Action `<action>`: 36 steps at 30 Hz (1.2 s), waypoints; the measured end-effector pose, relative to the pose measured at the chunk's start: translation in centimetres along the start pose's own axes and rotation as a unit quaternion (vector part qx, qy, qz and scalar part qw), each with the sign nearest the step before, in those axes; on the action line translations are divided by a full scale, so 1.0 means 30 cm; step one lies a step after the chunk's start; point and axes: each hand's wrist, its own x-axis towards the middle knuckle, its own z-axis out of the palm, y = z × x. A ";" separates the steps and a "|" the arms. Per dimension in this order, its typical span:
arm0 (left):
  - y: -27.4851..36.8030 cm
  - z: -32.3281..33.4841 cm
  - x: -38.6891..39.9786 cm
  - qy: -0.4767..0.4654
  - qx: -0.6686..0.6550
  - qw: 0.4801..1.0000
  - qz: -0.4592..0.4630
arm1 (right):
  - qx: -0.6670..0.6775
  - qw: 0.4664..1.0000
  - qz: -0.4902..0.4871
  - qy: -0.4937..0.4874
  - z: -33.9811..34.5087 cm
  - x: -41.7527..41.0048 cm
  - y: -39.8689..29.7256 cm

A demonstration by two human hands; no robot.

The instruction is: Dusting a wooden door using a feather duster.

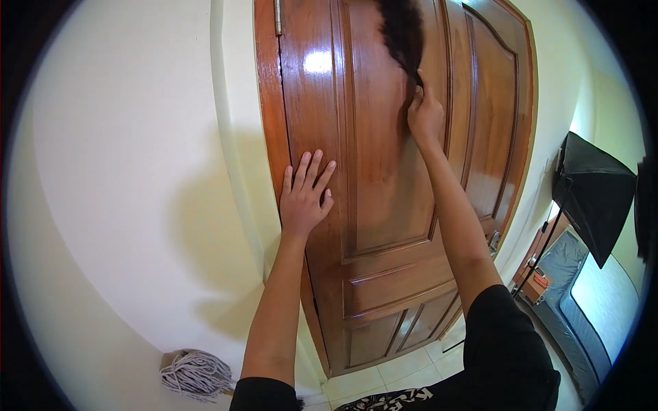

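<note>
A brown panelled wooden door point(393, 180) fills the middle of the view, closed in its reddish wooden frame point(270, 92). My right hand point(426, 113) is raised in front of the upper panel and grips a dark feather duster point(403, 36) near the base of its plumes. The duster's top runs out of view, and its handle is hidden in my fist. Lower on the left, my left hand point(307, 195) lies flat against the door's hinge-side edge, fingers spread, holding nothing.
A string mop head point(198, 374) rests against the white wall point(128, 180) at lower left. On the right stand a black softbox light point(591, 190) on a pole, a mattress point(601, 308) and a small wooden shelf point(534, 285). The door handle point(494, 243) is metal; pale tiles point(360, 383) cover the floor.
</note>
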 end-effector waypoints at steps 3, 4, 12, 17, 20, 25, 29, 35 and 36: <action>-0.004 -0.008 -0.002 0.007 0.005 1.000 0.000 | -0.007 0.999 -0.033 0.012 0.002 -0.020 -0.038; -0.006 -0.009 -0.005 0.009 0.005 1.000 0.001 | -0.008 0.999 -0.034 0.014 0.000 -0.016 -0.031; -0.002 -0.003 -0.007 -0.001 -0.011 1.000 -0.003 | 0.044 0.995 -0.089 0.017 -0.003 -0.035 -0.026; 0.000 -0.001 -0.005 0.004 -0.014 1.000 -0.002 | 0.061 0.995 0.073 -0.011 -0.029 -0.014 -0.038; -0.006 -0.003 -0.007 0.003 -0.014 1.000 -0.002 | 0.122 0.992 0.042 -0.011 -0.019 -0.026 -0.041; 0.000 -0.006 -0.001 0.004 0.001 1.000 0.000 | 0.157 0.983 0.065 0.063 -0.005 -0.016 -0.031; -0.001 -0.002 -0.004 0.006 -0.007 1.000 -0.002 | 0.200 0.980 0.007 0.023 0.011 -0.023 -0.010; -0.001 -0.007 -0.004 0.000 -0.003 1.000 -0.005 | 0.285 0.957 0.055 -0.013 0.027 -0.052 -0.017; -0.003 -0.010 -0.006 0.003 0.004 1.000 -0.005 | 0.314 0.945 0.066 -0.065 0.019 -0.059 -0.028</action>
